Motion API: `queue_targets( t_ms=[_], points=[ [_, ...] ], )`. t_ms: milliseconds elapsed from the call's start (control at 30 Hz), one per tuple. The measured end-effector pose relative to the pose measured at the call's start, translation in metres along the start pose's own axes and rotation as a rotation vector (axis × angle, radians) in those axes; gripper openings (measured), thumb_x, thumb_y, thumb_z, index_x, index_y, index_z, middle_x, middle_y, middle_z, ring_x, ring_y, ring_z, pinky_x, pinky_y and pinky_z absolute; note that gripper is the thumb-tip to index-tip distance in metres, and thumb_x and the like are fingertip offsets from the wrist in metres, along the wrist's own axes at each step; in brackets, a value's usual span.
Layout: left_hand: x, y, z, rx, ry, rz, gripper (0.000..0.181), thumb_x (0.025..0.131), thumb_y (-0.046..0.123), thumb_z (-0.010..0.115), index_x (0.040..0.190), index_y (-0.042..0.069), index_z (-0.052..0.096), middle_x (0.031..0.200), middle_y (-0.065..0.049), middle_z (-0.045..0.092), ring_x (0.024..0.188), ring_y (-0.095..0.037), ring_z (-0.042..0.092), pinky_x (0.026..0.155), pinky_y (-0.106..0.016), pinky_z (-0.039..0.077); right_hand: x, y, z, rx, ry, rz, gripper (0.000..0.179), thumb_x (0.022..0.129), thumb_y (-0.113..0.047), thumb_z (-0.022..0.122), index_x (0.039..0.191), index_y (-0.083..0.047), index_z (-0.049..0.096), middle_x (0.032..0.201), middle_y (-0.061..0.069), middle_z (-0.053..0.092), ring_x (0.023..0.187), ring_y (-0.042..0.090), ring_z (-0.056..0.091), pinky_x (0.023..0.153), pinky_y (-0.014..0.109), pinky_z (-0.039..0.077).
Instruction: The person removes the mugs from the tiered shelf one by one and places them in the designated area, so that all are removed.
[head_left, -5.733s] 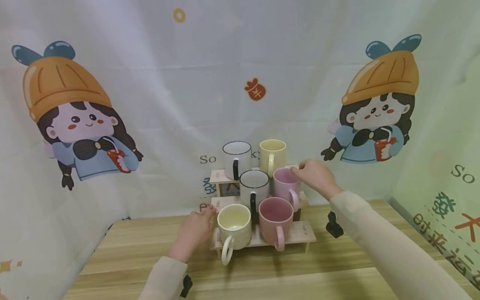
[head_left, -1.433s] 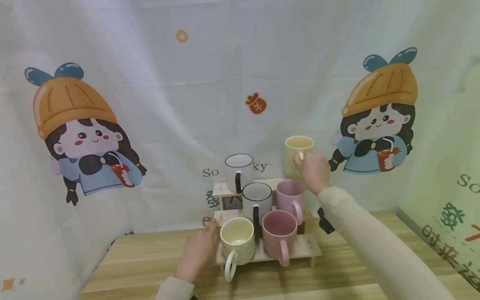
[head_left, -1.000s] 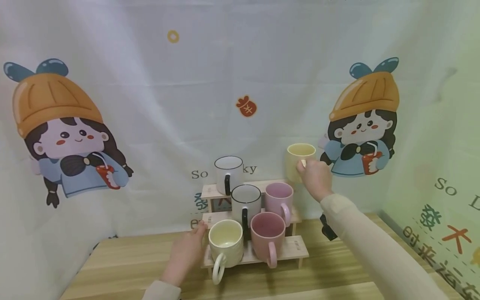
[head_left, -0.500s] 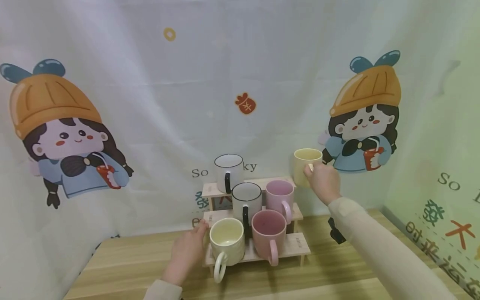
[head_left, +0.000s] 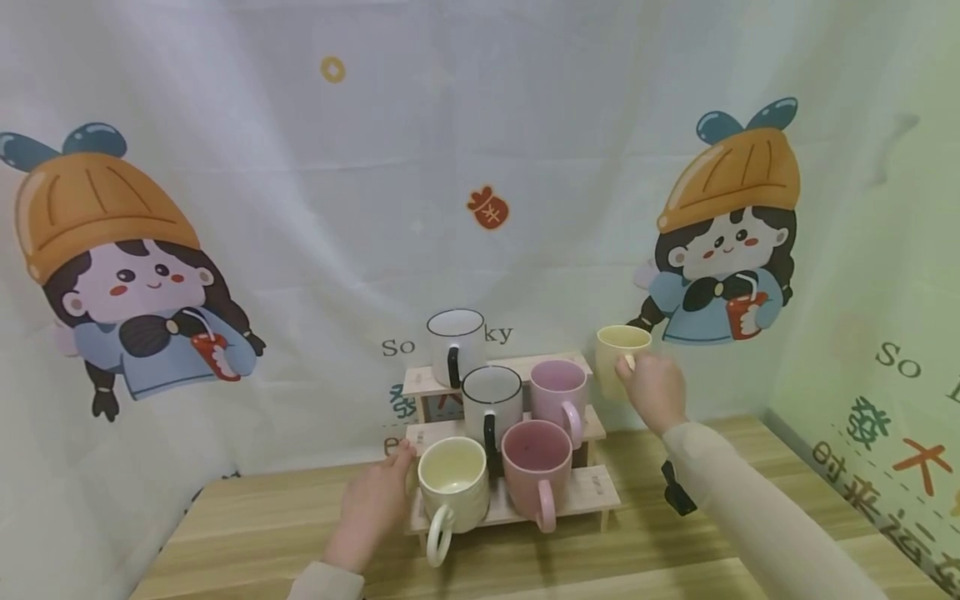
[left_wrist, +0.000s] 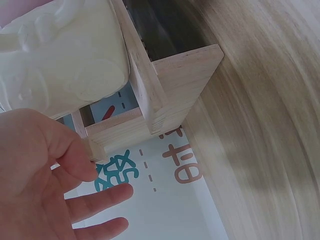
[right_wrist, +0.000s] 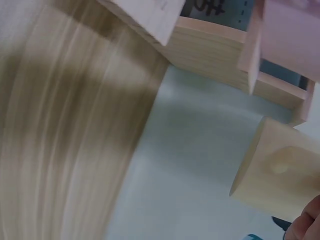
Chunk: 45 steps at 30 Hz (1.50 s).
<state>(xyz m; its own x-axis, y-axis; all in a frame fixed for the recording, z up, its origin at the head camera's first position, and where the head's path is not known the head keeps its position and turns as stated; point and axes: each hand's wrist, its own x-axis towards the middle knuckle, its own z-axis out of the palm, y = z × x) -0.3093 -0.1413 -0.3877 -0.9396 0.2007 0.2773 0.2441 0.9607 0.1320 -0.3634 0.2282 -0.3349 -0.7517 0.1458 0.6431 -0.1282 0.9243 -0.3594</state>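
Observation:
My right hand [head_left: 656,392] grips a pale yellow mug [head_left: 611,379] by its handle. The mug hangs upright in the air just right of a three-step wooden rack [head_left: 600,492]; the right wrist view shows its side and base [right_wrist: 280,170]. With thumb and forefinger, my left hand [head_left: 375,504] pinches the left end of the rack's middle step, other fingers spread [left_wrist: 35,180]. On the bottom step stand a cream mug [head_left: 453,483] and a dark pink mug [head_left: 536,467]. A black-rimmed white mug [head_left: 476,408] and a lilac mug [head_left: 555,396] occupy the middle step.
Another white mug with black rim and handle [head_left: 442,350] stands at the top step's left. Behind the rack hangs a printed white cloth [head_left: 375,233]. A small black clip-like object [head_left: 678,492] lies on the wooden table [head_left: 262,533], under the right forearm.
Earlier the yellow mug stood on the top step while my right hand was at the lilac mug. The hand now holds the yellow mug, carried rightward off the rack and lowered. The left hand stays put.

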Motion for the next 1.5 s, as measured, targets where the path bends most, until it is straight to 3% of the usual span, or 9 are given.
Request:
queue_targets(
  t_ms=[467, 667, 800, 933, 1100, 1333, 1500],
  points=[
    [0.000, -0.003, 0.001, 0.004, 0.008, -0.004, 0.054, 0.079, 0.000, 0.059, 0.132, 0.008, 0.055, 0.139, -0.012, 0.053, 0.092, -0.040, 0.065, 0.062, -0.045, 0.055, -0.026, 0.023, 0.022, 0.020, 0.013, -0.020, 0.033, 0.089, -0.015, 0.054, 0.058, -0.007, 0.044, 0.050, 0.006, 0.044, 0.047, 0.025, 0.040, 0.044, 0.039, 0.036],
    [0.000, -0.003, 0.004, -0.012, 0.010, -0.005, 0.054, 0.079, -0.001, 0.059, 0.132, 0.008, 0.055, 0.140, -0.013, 0.052, 0.092, -0.038, 0.065, 0.056, -0.039, 0.054, -0.033, 0.028, 0.027, -0.011, -0.040, 0.005, 0.033, 0.089, -0.017, 0.054, 0.059, -0.004, 0.047, 0.052, 0.008, 0.049, 0.048, 0.025, 0.044, 0.045, 0.038, 0.038],
    [-0.001, -0.003, 0.004, -0.022, 0.028, -0.002, 0.052, 0.079, -0.001, 0.059, 0.130, 0.008, 0.056, 0.139, -0.012, 0.053, 0.094, -0.039, 0.065, 0.058, -0.041, 0.055, -0.037, 0.031, 0.032, -0.018, -0.085, 0.025, 0.034, 0.090, -0.019, 0.053, 0.060, -0.004, 0.048, 0.053, 0.009, 0.050, 0.049, 0.025, 0.046, 0.046, 0.037, 0.039],
    [-0.001, -0.002, 0.004, -0.024, 0.041, 0.004, 0.051, 0.079, -0.001, 0.060, 0.129, 0.008, 0.057, 0.138, -0.012, 0.054, 0.094, -0.040, 0.065, 0.060, -0.044, 0.055, -0.042, 0.034, 0.038, -0.020, -0.093, 0.026, 0.035, 0.090, -0.019, 0.053, 0.059, -0.005, 0.047, 0.053, 0.008, 0.050, 0.049, 0.025, 0.046, 0.046, 0.037, 0.040],
    [-0.001, -0.003, 0.004, -0.028, 0.035, -0.003, 0.053, 0.077, -0.003, 0.060, 0.129, 0.008, 0.056, 0.139, -0.013, 0.053, 0.087, -0.037, 0.065, 0.055, -0.037, 0.054, -0.048, 0.037, 0.046, -0.026, -0.105, 0.019, 0.037, 0.090, -0.019, 0.053, 0.057, -0.007, 0.045, 0.052, 0.007, 0.048, 0.048, 0.023, 0.045, 0.045, 0.036, 0.039],
    [-0.001, -0.004, 0.006, -0.039, 0.045, 0.007, 0.047, 0.081, 0.001, 0.059, 0.128, 0.008, 0.056, 0.138, -0.014, 0.053, 0.095, -0.040, 0.065, 0.066, -0.046, 0.056, -0.057, 0.040, 0.054, 0.006, -0.133, 0.047, 0.036, 0.091, -0.018, 0.054, 0.059, -0.005, 0.048, 0.053, 0.007, 0.051, 0.048, 0.023, 0.047, 0.046, 0.037, 0.041],
    [-0.001, -0.004, 0.005, -0.044, 0.044, 0.004, 0.050, 0.080, 0.000, 0.061, 0.129, 0.008, 0.056, 0.139, -0.014, 0.053, 0.093, -0.040, 0.065, 0.063, -0.043, 0.056, -0.059, 0.041, 0.057, 0.007, -0.129, 0.045, 0.036, 0.091, -0.019, 0.055, 0.058, -0.005, 0.047, 0.053, 0.006, 0.050, 0.048, 0.021, 0.046, 0.045, 0.035, 0.040]
  ],
)
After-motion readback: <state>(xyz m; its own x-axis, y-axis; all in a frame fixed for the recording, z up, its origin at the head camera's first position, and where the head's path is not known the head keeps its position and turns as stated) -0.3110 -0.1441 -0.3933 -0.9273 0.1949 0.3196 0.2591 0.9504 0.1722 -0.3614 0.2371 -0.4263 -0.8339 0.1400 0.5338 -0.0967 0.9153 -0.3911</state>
